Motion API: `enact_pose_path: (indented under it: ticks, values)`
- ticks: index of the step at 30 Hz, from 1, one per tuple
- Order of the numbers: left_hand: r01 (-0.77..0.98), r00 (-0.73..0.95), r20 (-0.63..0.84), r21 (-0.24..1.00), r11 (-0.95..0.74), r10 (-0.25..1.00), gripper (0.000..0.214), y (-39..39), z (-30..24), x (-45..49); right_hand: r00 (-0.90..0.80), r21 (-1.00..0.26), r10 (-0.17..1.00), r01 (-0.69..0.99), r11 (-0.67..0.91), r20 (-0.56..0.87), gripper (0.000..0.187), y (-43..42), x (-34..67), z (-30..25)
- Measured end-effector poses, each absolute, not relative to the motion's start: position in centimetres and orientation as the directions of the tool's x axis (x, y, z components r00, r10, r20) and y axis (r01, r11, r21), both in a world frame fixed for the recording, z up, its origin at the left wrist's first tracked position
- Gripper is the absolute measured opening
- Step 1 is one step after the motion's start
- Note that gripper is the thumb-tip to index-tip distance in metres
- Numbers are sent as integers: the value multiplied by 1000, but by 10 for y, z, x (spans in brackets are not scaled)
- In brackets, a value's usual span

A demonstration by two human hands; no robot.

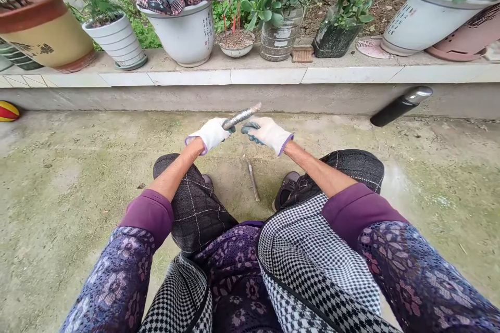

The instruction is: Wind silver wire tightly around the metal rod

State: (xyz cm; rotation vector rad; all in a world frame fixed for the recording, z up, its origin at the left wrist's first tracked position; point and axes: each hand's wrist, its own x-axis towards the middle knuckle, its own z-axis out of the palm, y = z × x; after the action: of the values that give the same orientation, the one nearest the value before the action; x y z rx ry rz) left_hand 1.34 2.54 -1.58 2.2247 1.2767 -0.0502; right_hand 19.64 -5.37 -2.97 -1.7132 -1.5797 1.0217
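With fingers [232, 129] of the left hand [212, 133], gripping one end of a silver-wrapped stick [246, 114], leaving the rest jutting beyond. Holding the right hand [267, 132] curled beside the stick; cannot tell whether pinching anything.

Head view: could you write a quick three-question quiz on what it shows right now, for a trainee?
1. Which hand grips the silvery rod? A) right hand; B) left hand; C) neither hand.
2. True or false: both white gloves are purple-edged.
3. Fill in: the black thermos flask stands on the ____.

Key: 1. B; 2. True; 3. ground.
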Motion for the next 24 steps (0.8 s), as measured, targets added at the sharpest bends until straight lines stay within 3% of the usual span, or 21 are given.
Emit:
enact_pose_path:
  ticks: [4, 6, 8, 12, 15, 17, 20, 24]
  values:
    - [795, 570, -244, -74, -602, 784, 32, 26, -24, 16, -126, -652, 979, 758, -9, -161, 23, -58, 197, -24]
    - [713, 606, -304, -200, -672, 735, 36, 21, -25, 17, -173, -573, 972, 818, 52, -159, 25, -58, 201, -21]
    - [643, 636, -380, -220, -733, 672, 35, 16, -23, 17, -196, -528, 973, 843, 102, -125, 24, -55, 208, -18]
    - [640, 677, -426, -60, -766, 600, 27, 10, -16, 17, -128, -619, 981, 785, 12, -143, 24, -45, 223, -23]
    - [685, 720, -340, 210, -697, 605, 24, 9, -16, 14, -103, -769, 983, 636, -54, -154, 21, -37, 230, -30]
    - [675, 732, -299, 437, -595, 612, 27, 9, -17, 11, -67, -822, 989, 565, -72, -132, 21, -32, 231, -34]
    - [624, 681, -265, 697, -353, 682, 34, 11, -17, 9, 65, -786, 995, 610, -101, -78, 24, -30, 230, -39]
    - [578, 516, -235, 805, -133, 824, 33, 14, -19, 20, 85, -838, 996, 541, -75, -34, 24, -35, 215, -47]
